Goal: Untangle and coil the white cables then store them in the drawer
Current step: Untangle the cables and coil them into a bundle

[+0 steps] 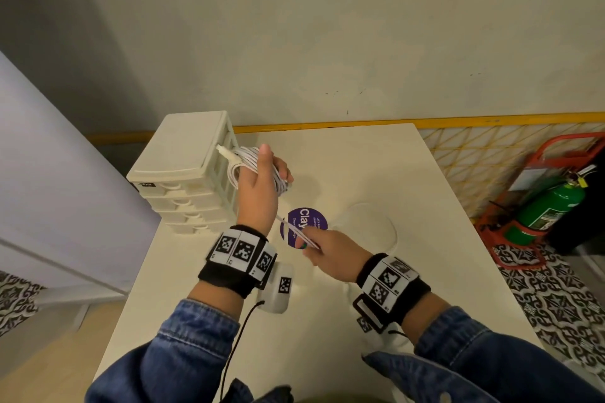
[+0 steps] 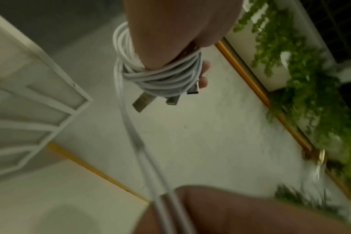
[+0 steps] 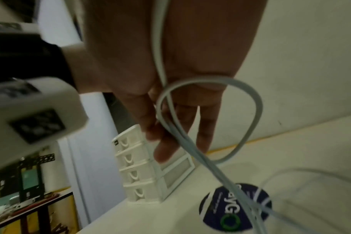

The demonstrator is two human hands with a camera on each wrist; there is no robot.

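Head view: coil (image 1: pixel 252 163) wound round left hand (image 1: pixel 258 186), thumb up, held just beside drawers (image 1: pixel 183 173); tail (image 1: pixel 296 232) pinched in right hand (image 1: pixel 322 250), strung above sticker (image 1: pixel 306 224) on table (image 1: pixel 376 160); drawers all closed; risk: loops slipping off fingers or plugs (image 2: pixel 160 98) snagging once tension drops.
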